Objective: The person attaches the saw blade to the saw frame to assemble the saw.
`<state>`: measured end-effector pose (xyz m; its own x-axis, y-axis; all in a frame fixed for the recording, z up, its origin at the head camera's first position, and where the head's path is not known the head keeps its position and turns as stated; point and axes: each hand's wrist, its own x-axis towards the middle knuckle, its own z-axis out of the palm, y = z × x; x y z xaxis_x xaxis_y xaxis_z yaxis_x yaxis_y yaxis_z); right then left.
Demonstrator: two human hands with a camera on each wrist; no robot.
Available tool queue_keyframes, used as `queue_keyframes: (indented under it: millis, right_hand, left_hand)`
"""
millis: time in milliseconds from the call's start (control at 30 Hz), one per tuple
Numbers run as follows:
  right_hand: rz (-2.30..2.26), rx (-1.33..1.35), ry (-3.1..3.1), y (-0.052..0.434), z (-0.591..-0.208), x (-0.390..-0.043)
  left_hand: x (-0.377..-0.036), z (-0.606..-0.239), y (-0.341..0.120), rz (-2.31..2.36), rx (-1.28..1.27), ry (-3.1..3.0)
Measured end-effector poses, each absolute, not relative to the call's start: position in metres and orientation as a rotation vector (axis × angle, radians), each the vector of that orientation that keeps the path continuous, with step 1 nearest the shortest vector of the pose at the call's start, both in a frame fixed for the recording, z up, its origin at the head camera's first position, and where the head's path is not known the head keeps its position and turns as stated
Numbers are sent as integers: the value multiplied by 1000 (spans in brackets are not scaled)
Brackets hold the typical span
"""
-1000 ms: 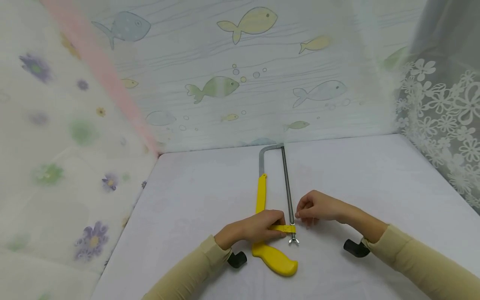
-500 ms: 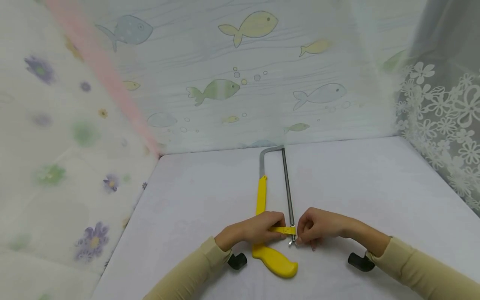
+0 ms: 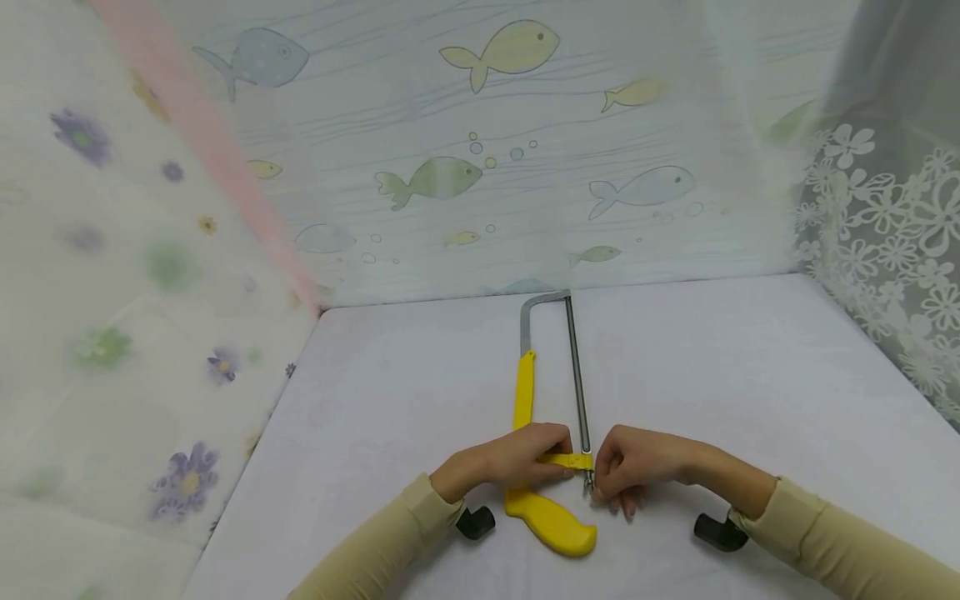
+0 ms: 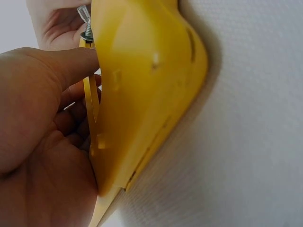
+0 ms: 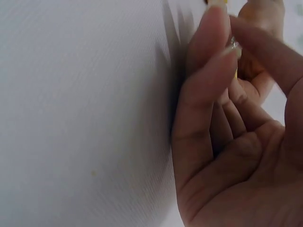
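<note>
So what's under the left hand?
The left hand lies across the yellow hacksaw frame. The frame pokes out beyond the hand, and the handle pokes out on the near side. From the head view, the stretch between is covered.

A white desk stretches back to a pale hanging printed with yellow, green and blue fish. A pink strip borders the flowered drape on the left; sheer grey fabric with white lace blossoms closes the right. The light is soft and diffuse.
</note>
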<state>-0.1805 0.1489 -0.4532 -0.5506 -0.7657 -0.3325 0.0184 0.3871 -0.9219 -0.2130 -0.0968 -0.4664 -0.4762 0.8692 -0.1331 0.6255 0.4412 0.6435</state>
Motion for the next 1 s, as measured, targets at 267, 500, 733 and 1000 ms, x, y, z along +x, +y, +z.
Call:
queue_keyframes:
  millis: [267, 500, 733, 1000]
  right_hand:
    - [-1231, -513, 1815, 145, -455, -178]
    - [-1237, -498, 1808, 143, -453, -179]
    - [-1255, -527, 1774, 148, -453, -182]
    - [-1279, -517, 1792, 152, -454, -181]
  left_hand:
    - [-213, -471, -96, 732, 1255, 2244]
    - [-213, -471, -96, 733, 1261, 2250]
    - [-213, -469, -96, 727, 1260, 2256]
    - [-214, -470, -97, 722, 1259, 2260]
